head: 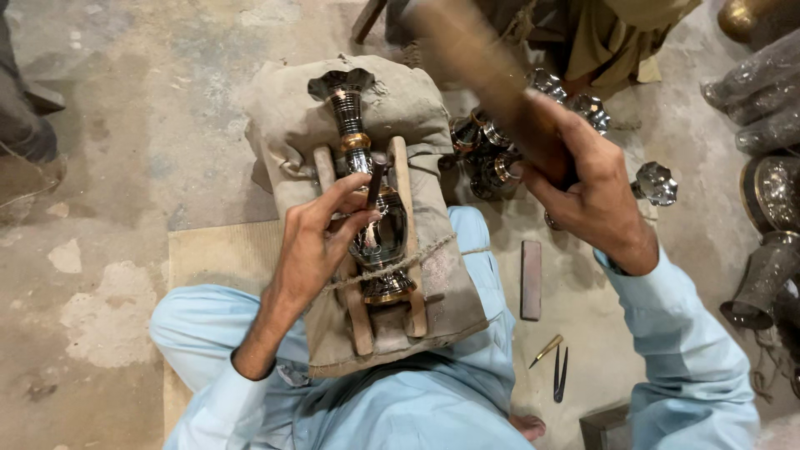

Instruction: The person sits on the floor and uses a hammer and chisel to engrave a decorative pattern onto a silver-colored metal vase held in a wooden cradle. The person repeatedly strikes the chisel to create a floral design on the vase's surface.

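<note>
A metal vase (371, 196), dark and shiny with brass-coloured bands, lay lengthwise on a stuffed cloth cushion (417, 100) that rested across the person's lap. The vase's flared mouth pointed toward the cushion's far edge and its foot toward the near edge. Two wooden slats (406, 242) ran along either side of the vase's body, and a twine cord (433, 248) crossed over slats and vase near the foot.

The left hand (321, 237) rested on the vase's belly, fingers pinched around a short dark chisel (377, 177) held upright with its tip against the metal close to the neck. The right hand (583, 179) was raised above the cushion's right edge, closed around the handle of a wooden mallet (467, 46), whose head was blurred toward the upper part of the view.

Just beyond the cushion's right edge, under the raised hand, a cluster of similar small metal vases (492, 154) stood on the concrete floor (125, 150). On the floor near the person's right knee lay a flat reddish-brown bar (531, 279), and nearer still a small brass-tipped punch (546, 351) beside a dark pair of dividers (560, 375). More metalware (771, 192) stood at the floor's right edge. The person wore light blue clothing (400, 400).
</note>
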